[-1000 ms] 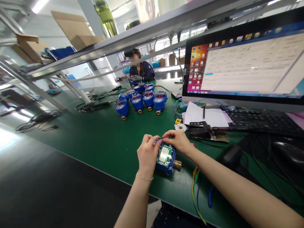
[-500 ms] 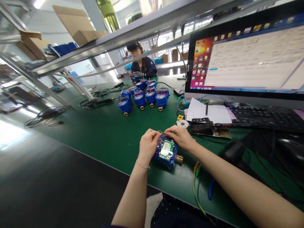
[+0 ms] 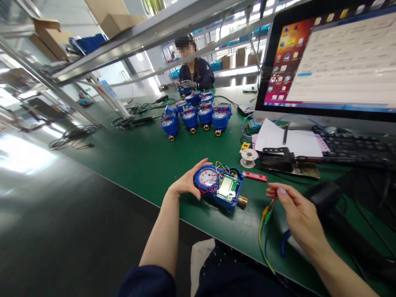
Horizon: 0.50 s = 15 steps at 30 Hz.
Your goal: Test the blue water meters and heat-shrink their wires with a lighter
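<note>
Left hand (image 3: 186,183) cups the blue meter (image 3: 223,190) beside its dial (image 3: 208,177).

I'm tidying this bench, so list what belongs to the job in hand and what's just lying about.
Likely in the job:
Blue meter with exposed board, left hand around one end
Clip leads, at the right hand

Apparently just lying about, untouched:
White spool
Small red packet
Papers
Dark pen
</note>
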Tool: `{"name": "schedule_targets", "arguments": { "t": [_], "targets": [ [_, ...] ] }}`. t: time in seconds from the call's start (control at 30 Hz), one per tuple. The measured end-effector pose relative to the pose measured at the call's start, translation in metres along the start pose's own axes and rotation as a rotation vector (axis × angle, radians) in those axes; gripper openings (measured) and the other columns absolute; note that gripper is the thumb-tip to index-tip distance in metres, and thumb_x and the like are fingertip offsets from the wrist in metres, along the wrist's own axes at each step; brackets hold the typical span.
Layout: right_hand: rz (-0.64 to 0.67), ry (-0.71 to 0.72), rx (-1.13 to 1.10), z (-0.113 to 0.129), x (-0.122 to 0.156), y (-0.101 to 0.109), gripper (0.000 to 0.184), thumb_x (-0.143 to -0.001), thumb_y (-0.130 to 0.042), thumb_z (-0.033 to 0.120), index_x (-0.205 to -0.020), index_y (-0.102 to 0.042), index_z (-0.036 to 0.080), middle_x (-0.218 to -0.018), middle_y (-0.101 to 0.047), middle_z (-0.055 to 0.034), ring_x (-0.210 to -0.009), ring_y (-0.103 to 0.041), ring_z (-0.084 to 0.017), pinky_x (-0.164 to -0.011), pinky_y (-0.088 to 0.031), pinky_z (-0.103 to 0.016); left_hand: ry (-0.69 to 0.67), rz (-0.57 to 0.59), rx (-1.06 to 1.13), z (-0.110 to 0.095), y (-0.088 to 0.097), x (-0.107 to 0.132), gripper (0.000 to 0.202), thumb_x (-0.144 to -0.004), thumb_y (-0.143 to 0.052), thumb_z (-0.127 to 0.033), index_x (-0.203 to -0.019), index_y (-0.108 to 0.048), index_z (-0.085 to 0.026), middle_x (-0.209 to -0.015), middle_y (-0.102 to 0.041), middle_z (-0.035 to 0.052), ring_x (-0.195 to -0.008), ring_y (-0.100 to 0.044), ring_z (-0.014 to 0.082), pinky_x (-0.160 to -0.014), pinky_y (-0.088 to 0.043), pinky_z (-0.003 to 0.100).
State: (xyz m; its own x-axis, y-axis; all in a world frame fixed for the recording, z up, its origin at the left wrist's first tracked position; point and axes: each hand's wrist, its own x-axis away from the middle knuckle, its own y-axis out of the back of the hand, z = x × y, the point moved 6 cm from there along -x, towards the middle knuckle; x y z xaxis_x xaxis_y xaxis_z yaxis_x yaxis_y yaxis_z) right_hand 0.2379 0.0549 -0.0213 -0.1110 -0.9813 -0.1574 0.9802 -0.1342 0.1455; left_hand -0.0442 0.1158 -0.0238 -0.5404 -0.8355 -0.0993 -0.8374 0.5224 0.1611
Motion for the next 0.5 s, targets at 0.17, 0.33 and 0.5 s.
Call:
{"name": "schedule_targets", "arguments": {
  "t": [0.17,0.33,0.5],
  "targets": [
    [-0.098,-0.099,0.084,-0.018,0.021,0.035,0.035,-0.081,-0.054,0.058,-0.094,-0.064,0.027,-0.092,-0.062,-0.0054,-0.087,-0.059,-0.026,-0.081,-0.05,-0.04,0.088,-0.059,-0.095,0.009,0.003,0.0,0.12,-0.034,-0.087,-0.035,-0.137,-0.026,-0.024,-0.136,-0.042,0.0135,-0.123,-0.043,0.0315,-0.107,-0.028,0.046],
    [-0.171,-0.194,0.127,-0.022,0.032,0.06,0.024,-0.078,-0.057,0.058,-0.085,-0.065,0.036,-0.088,-0.063,-0.0059,-0.086,-0.058,-0.028,-0.08,-0.049,-0.042,0.076,-0.09,-0.162,0.007,0.002,0.002,0.094,-0.041,-0.085,-0.026,-0.124,-0.041,-0.021,-0.126,-0.05,0.0121,-0.114,-0.051,0.0285,-0.099,-0.04,0.043],
    [-0.24,-0.173,0.273,-0.02,0.045,0.078,0.021,-0.082,-0.049,0.057,-0.092,-0.06,0.042,-0.091,-0.061,-0.0057,-0.094,-0.056,-0.027,-0.089,-0.044,-0.041,0.032,-0.103,-0.196,0.006,0.001,0.002,0.088,-0.043,-0.084,-0.025,-0.121,-0.042,-0.02,-0.124,-0.05,0.0118,-0.112,-0.052,0.027,-0.098,-0.041,0.041]
  ]
}}
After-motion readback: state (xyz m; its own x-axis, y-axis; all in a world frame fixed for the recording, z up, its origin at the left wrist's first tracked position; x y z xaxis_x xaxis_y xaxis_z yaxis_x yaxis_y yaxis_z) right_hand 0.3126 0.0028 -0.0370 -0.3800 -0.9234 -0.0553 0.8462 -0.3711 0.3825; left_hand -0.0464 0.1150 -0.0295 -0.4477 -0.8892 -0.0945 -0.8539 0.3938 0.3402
